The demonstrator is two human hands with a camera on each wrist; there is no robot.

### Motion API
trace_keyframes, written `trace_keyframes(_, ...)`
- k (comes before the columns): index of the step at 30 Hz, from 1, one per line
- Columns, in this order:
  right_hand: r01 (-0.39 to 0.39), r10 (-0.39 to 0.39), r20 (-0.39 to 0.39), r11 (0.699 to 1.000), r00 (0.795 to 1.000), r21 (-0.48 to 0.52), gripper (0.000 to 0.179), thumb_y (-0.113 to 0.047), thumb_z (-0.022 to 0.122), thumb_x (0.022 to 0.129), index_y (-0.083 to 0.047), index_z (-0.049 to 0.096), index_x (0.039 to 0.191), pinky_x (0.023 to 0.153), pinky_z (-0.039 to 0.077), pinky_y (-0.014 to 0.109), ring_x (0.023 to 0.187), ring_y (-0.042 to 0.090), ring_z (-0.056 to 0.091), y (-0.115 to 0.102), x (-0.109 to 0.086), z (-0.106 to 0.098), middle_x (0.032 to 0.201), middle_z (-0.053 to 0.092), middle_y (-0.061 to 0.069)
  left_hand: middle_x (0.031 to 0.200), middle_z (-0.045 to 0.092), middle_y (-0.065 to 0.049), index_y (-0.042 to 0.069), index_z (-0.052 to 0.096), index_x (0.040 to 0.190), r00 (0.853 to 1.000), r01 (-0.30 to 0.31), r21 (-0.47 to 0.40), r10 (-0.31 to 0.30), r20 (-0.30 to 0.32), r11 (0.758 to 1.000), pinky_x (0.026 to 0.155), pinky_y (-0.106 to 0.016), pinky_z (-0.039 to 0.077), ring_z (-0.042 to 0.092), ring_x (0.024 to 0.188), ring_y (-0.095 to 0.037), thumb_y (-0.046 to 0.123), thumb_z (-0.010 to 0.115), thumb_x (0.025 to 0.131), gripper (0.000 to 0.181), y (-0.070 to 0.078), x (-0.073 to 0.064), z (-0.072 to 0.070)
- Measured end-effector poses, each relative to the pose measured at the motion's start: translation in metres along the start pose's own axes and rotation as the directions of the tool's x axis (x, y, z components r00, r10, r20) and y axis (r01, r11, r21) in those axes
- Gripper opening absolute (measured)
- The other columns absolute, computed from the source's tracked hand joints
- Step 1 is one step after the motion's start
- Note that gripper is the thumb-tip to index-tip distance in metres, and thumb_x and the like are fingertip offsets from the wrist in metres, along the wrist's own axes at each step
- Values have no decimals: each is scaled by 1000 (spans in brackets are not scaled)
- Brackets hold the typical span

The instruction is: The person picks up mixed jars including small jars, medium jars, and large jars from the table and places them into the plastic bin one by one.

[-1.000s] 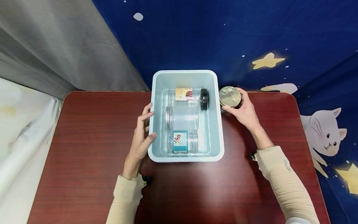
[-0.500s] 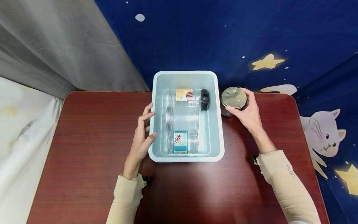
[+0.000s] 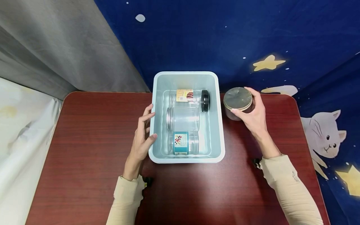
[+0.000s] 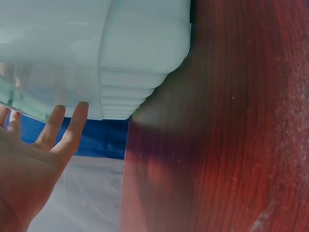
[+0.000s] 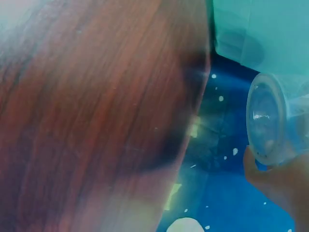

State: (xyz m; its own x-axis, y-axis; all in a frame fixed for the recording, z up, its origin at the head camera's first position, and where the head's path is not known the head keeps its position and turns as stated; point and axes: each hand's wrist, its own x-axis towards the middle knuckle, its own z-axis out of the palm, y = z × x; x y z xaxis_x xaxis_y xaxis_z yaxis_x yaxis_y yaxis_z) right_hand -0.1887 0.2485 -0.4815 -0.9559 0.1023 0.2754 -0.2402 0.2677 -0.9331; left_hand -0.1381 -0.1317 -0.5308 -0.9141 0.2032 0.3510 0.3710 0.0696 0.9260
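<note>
My right hand (image 3: 256, 117) grips a clear jar (image 3: 237, 97) with a dull metallic lid, thumb at the near side of the lid. In the right wrist view the clear base of the jar (image 5: 266, 118) is raised off the table. A light blue plastic bin (image 3: 186, 160) stands left of it. At the bin's left side, my left hand (image 3: 141, 136) touches the wall with fairly straight fingers, thumb tip at the rim. Inside lie a black-lidded jar with a yellow label (image 3: 184, 95), an unlabelled clear jar (image 3: 184, 119) and a jar with a blue label (image 3: 181, 143).
The reddish-brown wooden table (image 3: 92, 147) carries the bin near its back edge. A dark blue curtain (image 3: 194, 34) with stars hangs right behind, with a grey curtain (image 3: 112, 62) at the left. A white cloth (image 3: 17, 156) lies beyond the left table edge.
My right hand has moved the metallic-lidded jar rightward and slightly nearer, away from the bin's right rim. My left hand and the jars inside the bin stay in place.
</note>
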Motion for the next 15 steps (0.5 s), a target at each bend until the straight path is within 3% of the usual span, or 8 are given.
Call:
trace_keyframes(5,69,-68,12,994,998,-83,80,12,83,63,2,54,138,99,39,21,110,10,52,-10,2,1,121,57,2,163,24,-5,6,39,147,1000,0,4,0,-5,1000,92,-65,41,29,146,-30,47,58,95,69,0,0,-1)
trace_keyframes(10,114,-113,15,989,993,-95,81,8,85,62,1,56,137,96,39,20,108,9,52,-16,4,1,116,57,-5,163,24,-5,5,39,147,1000,0,9,0,-4,1000,93,-60,44,30,145,-32,45,58,96,68,-1,0,-1)
trace_keyframes(15,152,-152,4,986,988,-66,86,-34,92,68,0,56,138,94,38,20,107,8,51,-16,4,0,114,56,-10,163,24,-4,5,39,147,1000,2,6,-2,1,1000,93,-64,42,29,146,-30,46,57,96,68,1,0,0)
